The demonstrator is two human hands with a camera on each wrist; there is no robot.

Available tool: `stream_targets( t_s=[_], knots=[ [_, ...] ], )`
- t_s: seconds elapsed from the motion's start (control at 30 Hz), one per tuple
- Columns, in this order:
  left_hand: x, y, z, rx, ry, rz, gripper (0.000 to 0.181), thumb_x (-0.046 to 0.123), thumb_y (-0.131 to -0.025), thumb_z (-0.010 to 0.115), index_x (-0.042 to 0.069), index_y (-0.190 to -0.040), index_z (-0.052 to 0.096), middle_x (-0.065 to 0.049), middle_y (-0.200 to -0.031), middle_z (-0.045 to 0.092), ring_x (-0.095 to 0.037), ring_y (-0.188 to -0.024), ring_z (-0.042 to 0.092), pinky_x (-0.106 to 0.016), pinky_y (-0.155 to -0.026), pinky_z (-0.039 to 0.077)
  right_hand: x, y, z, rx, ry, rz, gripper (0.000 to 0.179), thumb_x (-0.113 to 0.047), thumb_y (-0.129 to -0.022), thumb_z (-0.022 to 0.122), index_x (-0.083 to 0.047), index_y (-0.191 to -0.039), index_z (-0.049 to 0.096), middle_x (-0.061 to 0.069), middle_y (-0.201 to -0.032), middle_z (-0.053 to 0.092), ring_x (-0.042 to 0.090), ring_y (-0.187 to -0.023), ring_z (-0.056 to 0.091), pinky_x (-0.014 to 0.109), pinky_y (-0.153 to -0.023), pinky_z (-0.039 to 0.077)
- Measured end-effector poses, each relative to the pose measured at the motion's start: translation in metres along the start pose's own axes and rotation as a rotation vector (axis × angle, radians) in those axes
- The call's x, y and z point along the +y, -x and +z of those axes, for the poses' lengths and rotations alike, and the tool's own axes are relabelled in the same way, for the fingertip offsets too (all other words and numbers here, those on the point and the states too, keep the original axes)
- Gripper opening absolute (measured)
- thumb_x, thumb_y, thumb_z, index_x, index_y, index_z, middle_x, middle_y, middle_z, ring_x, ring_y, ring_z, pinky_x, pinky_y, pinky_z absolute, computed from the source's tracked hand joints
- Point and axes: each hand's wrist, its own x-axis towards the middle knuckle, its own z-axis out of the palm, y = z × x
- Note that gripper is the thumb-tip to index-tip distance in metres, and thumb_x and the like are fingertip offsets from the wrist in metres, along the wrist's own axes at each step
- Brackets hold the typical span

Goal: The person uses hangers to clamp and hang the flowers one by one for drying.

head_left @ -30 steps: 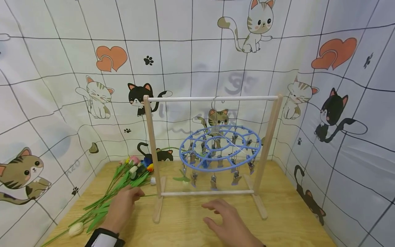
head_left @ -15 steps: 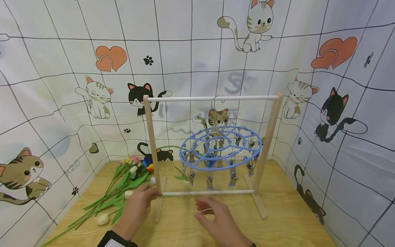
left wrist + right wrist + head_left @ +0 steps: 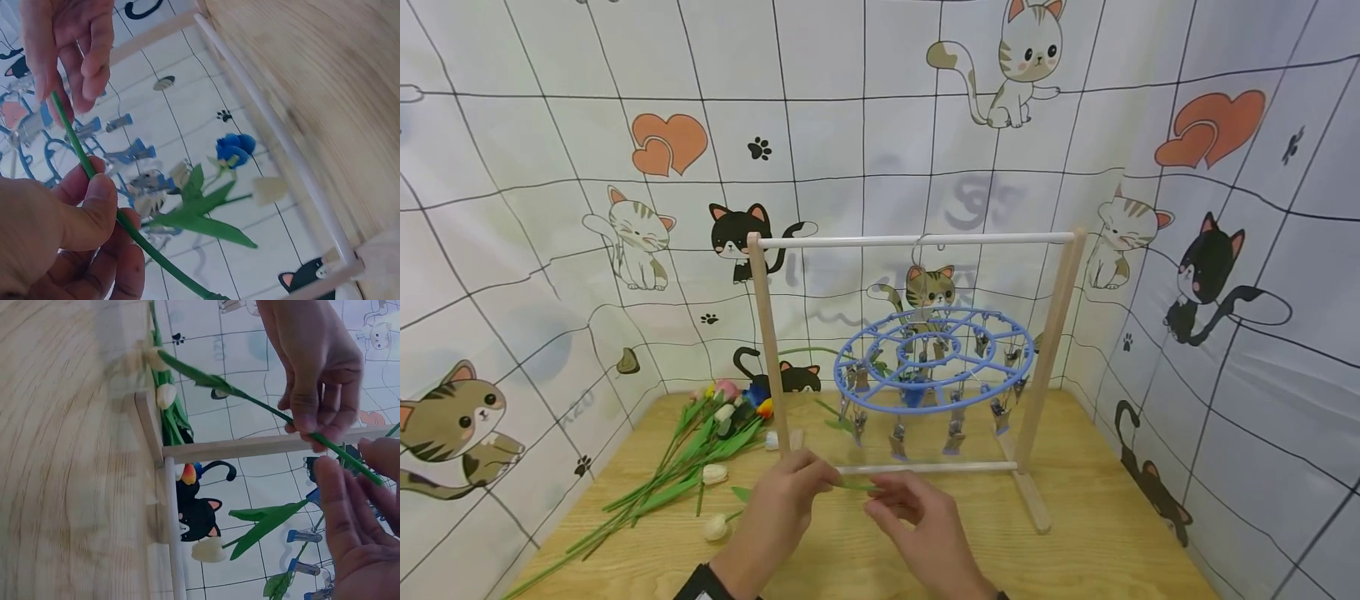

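My left hand pinches the green stem of a white tulip between thumb and fingers, low in front of the rack. The tulip's blossom points left, and a long leaf shows in the right wrist view. Facing it, my right hand has loosely bent fingers right at the stem's free end. Behind both hands hangs a blue round clip hanger with several dangling clips. A blue flower and another white tulip hang head down beneath it.
The wooden rack carries the hanger on its white top rod; a lower rod runs just beyond my hands. A pile of artificial tulips lies left on the wooden table. Cat-print sheeting encloses the back and sides.
My left hand has moved right with the tulip, from beside the pile to the rack's front. My right hand has shifted slightly left to the stem's end. The hanger has turned a little.
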Motion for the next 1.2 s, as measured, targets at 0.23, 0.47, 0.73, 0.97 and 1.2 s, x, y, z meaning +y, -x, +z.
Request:
stream_targets(
  t_s=[0.23,0.47,0.73,0.97,1.2],
  knots=[
    [0.02,-0.012,0.008,0.065,0.117,0.067,0.038,-0.009,-0.077,0.081,0.023,-0.093,0.071,0.012,-0.094,0.06,-0.006,-0.084,0.063,-0.019,-0.07,0.054,-0.009,0.0,0.003,0.091,-0.149,-0.012,0.024,-0.014,-0.093,0.073,-0.007,-0.115,0.068,0.011,-0.106,0.071,0.033,-0.092,0.071,0.045,-0.077,0.059],
    [0.034,-0.022,0.012,0.08,0.177,0.088,0.041,-0.014,-0.072,0.083,0.021,-0.09,0.071,0.012,-0.091,0.063,-0.005,-0.084,0.064,-0.013,-0.07,0.053,-0.026,-0.002,0.004,0.152,-0.168,-0.153,0.019,0.005,-0.09,0.07,0.001,-0.108,0.068,0.019,-0.106,0.069,0.037,-0.091,0.07,0.046,-0.077,0.059],
    [0.037,-0.027,0.01,0.061,0.238,0.085,0.038,-0.009,-0.078,0.081,0.022,-0.098,0.07,0.012,-0.097,0.061,-0.004,-0.088,0.063,-0.015,-0.074,0.054,-0.043,-0.007,0.002,0.202,-0.133,-0.36,0.021,0.019,-0.086,0.067,0.007,-0.104,0.067,0.025,-0.098,0.069,0.036,-0.087,0.071,0.043,-0.072,0.06],
    [0.022,-0.034,0.004,0.089,0.134,-0.068,0.018,0.013,-0.093,0.073,0.019,-0.109,0.067,0.01,-0.101,0.063,-0.006,-0.088,0.063,-0.024,-0.069,0.056,-0.055,-0.011,-0.003,0.224,-0.056,-0.505,0.027,0.024,-0.081,0.068,0.007,-0.103,0.067,0.023,-0.096,0.069,0.033,-0.082,0.071,0.042,-0.069,0.06],
    [0.012,-0.047,0.002,0.164,0.013,-0.105,0.018,0.013,-0.094,0.073,0.012,-0.11,0.068,0.004,-0.099,0.068,-0.008,-0.086,0.064,-0.025,-0.07,0.057,-0.071,-0.009,-0.007,0.236,-0.009,-0.579,0.031,0.026,-0.078,0.069,0.007,-0.102,0.067,0.024,-0.094,0.068,0.03,-0.083,0.071,0.04,-0.069,0.06]
  ],
)
